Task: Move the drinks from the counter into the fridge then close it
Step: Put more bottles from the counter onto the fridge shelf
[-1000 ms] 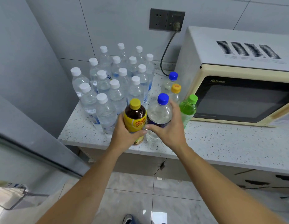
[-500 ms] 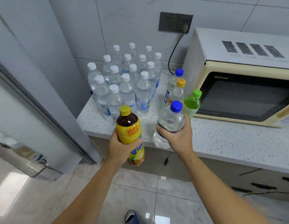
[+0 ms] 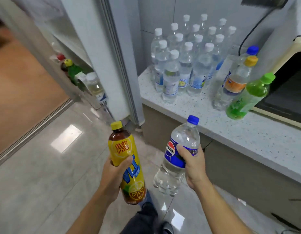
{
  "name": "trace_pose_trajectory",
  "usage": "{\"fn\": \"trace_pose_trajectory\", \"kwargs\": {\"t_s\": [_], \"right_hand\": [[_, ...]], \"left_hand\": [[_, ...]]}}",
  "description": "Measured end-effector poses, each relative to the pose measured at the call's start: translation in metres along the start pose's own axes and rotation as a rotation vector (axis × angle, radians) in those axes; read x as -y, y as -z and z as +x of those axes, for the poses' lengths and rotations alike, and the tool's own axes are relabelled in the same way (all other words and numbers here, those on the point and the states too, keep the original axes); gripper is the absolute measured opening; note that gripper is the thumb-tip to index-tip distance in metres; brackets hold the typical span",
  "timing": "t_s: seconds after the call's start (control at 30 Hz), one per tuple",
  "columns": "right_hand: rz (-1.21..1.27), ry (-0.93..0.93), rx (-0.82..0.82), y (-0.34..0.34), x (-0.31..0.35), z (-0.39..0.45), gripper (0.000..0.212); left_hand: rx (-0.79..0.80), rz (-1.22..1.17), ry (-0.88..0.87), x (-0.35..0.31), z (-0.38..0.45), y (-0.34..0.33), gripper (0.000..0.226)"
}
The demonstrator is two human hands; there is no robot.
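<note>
Both bottles have left the counter (image 3: 213,115) since a second ago. From the head view, the left hand (image 3: 112,176) grips the lemon tea bottle (image 3: 126,159) at 6 o'clock; the right hand (image 3: 193,166) grips the clear Pepsi bottle (image 3: 178,156) beside it. Fridge door (image 3: 102,53) stands open at 11 o'clock, water bottles (image 3: 188,61) at 1 o'clock.

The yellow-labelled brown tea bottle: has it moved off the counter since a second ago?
Yes. The yellow-labelled brown tea bottle, gripped by the left hand, is now clear of the speckled white counter, out over the floor.
</note>
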State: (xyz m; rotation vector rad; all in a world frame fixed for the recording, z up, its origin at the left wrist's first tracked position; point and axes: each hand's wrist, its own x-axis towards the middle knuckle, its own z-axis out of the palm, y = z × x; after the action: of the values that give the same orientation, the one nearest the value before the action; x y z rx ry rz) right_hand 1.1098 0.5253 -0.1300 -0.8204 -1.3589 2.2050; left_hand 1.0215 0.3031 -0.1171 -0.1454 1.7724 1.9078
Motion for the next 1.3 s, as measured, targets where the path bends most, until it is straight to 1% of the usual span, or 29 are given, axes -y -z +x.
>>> {"fn": "trace_pose_trajectory", "kwargs": {"t_s": [0.07, 0.1, 0.2, 0.3, 0.37, 0.5, 0.57, 0.67, 0.77, 0.8, 0.87, 0.93, 1.03, 1.17, 1.3], "right_hand": [[-0.02, -0.037, 0.075, -0.016, -0.018, -0.011, 0.049], [-0.027, -0.058, 0.113, -0.026, -0.025, -0.017, 0.05], [-0.075, -0.123, 0.215, -0.059, -0.045, -0.032, 0.06], [-0.138, -0.182, 0.316, -0.099, -0.063, -0.045, 0.069], [-0.183, -0.205, 0.381, -0.128, -0.076, -0.053, 0.069], [-0.256, -0.224, 0.495, -0.191, -0.105, -0.065, 0.073], [-0.291, -0.22, 0.531, -0.228, -0.121, -0.071, 0.072], [-0.328, -0.2, 0.578, -0.289, -0.142, -0.08, 0.064], [-0.346, -0.198, 0.626, -0.349, -0.16, -0.09, 0.056], [-0.343, -0.197, 0.633, -0.368, -0.165, -0.093, 0.057], [-0.342, -0.193, 0.639, -0.405, -0.175, -0.096, 0.064], [-0.358, -0.188, 0.651, -0.437, -0.185, -0.097, 0.069], [-0.357, -0.181, 0.658, -0.478, -0.199, -0.091, 0.068], [-0.366, -0.179, 0.657, -0.527, -0.217, -0.065, 0.071], [-0.365, -0.161, 0.652, -0.582, -0.238, -0.018, 0.073]], "left_hand": [[-0.074, 0.032, -0.001, 0.006, -0.016, 0.024, 0.069], [-0.115, 0.04, -0.003, 0.008, -0.023, 0.035, 0.069], [-0.218, 0.056, 0.004, 0.011, -0.039, 0.066, 0.071], [-0.27, 0.051, 0.004, 0.011, -0.049, 0.097, 0.064], [-0.31, 0.044, 0.001, 0.01, -0.053, 0.123, 0.067], [-0.375, 0.048, -0.03, 0.002, -0.056, 0.184, 0.051], [-0.401, 0.037, -0.041, -0.003, -0.054, 0.22, 0.05], [-0.478, -0.013, -0.054, -0.013, -0.049, 0.279, 0.054], [-0.519, -0.028, -0.063, -0.024, -0.045, 0.337, 0.062], [-0.529, -0.035, -0.068, -0.028, -0.044, 0.355, 0.064], [-0.548, -0.042, -0.08, -0.037, -0.038, 0.39, 0.063], [-0.563, -0.038, -0.083, -0.045, -0.029, 0.419, 0.056], [-0.581, -0.038, -0.077, -0.057, -0.006, 0.456, 0.047], [-0.6, -0.039, -0.071, -0.075, 0.04, 0.493, 0.046], [-0.583, -0.01, -0.078, -0.107, 0.103, 0.526, 0.046]]}}
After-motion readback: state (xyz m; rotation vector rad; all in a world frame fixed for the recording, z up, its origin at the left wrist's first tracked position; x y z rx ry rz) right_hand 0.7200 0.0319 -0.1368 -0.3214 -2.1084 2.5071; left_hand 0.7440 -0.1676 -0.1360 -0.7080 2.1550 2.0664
